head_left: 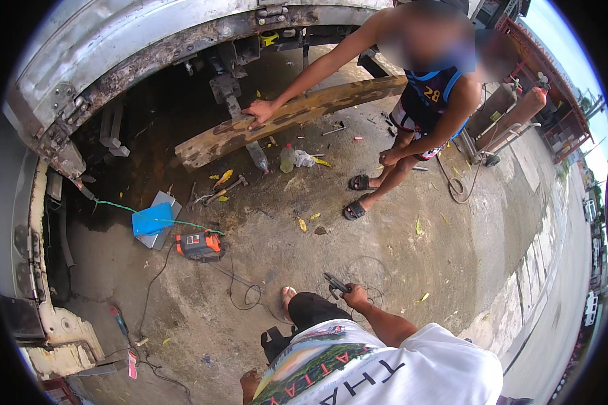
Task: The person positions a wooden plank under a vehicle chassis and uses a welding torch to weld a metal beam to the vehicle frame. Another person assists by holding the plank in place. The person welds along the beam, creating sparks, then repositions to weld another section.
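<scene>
- Right hand (356,295) — fingers wrapped round the grip of a dark, clamp-shaped tool (334,282), held over rough, stained concrete (412,250).
- Left hand (250,386) hangs low, partly hidden; I cannot tell its opening or contents.
- Ahead — a boxy orange-and-black machine (201,247) and a long, mottled brown beam (304,116).

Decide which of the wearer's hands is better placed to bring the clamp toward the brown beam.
Right, most likely: the right hand grips the dark clamp and is held forward, nearer the brown beam. The left hand hangs low beside the white shirt, no tool visible.
</scene>
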Motion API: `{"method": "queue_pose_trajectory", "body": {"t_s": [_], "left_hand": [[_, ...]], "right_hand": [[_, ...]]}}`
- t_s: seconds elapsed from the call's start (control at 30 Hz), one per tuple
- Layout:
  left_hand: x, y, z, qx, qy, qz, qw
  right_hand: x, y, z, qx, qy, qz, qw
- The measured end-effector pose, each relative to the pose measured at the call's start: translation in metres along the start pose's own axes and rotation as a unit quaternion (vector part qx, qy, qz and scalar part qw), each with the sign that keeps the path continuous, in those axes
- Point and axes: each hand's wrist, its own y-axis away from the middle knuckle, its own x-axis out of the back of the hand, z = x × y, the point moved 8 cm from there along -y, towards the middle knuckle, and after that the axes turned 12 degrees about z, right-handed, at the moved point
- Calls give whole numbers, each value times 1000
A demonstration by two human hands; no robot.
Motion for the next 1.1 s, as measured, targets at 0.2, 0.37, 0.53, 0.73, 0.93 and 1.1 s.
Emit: {"method": "queue_pose_trajectory", "body": {"t_s": [0.2, 0.37, 0.53, 0.73, 0.93, 1.1], "left_hand": [[94, -92, 24, 29, 136, 1, 990], [121, -131, 7, 170, 285, -2, 943], [126, -183, -14, 193, 349, -106, 911], [216, -228, 40, 191, 171, -52, 965], [244, -266, 17, 207, 197, -45, 957], [228, -252, 12, 218, 185, -91, 954]], "right_hand": [[4, 13, -42, -1, -37, 38, 999], [7, 43, -49, -43, -85, 60, 994], [-8, 81, -39, -80, -139, 136, 978], [-27, 147, -24, -146, -144, 172, 963], [-27, 174, -33, -135, -158, 207, 956], [-14, 198, -49, -124, -160, 243, 949]]}}
